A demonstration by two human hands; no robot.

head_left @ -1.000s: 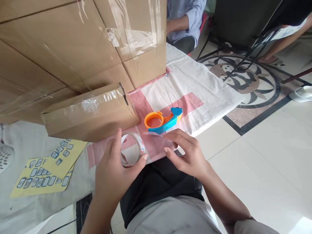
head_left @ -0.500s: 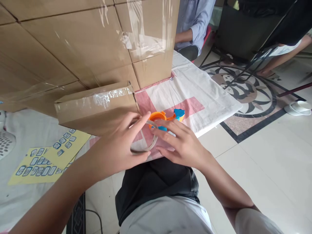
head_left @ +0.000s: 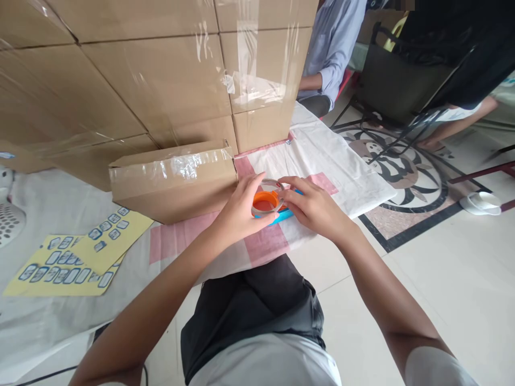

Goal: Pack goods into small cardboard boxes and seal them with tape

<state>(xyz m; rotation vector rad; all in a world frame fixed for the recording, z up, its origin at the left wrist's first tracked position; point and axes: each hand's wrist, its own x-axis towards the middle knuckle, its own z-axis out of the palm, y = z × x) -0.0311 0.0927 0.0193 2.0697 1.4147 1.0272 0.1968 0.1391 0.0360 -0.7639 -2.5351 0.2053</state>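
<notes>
Curving thumb and fingers about its rim, the left hand [head_left: 240, 213] grasps a pale tape ring [head_left: 281, 187], through which part of an orange-and-blue dispenser [head_left: 282, 215] shows, low over the pink-and-white cloth [head_left: 341, 161]. The right hand [head_left: 313, 206] has its fingers bent at the ring's right edge; whether they pinch it I can't tell. Just left sits a taped cardboard box [head_left: 177, 190], before a tall wall of cartons [head_left: 156, 80], with yellow sheets [head_left: 115, 244] further over. Past the table's corner are a person in pale blue [head_left: 338, 48], a dark chair [head_left: 406, 80] and a floor medallion [head_left: 406, 171] (pandas, of all things).
</notes>
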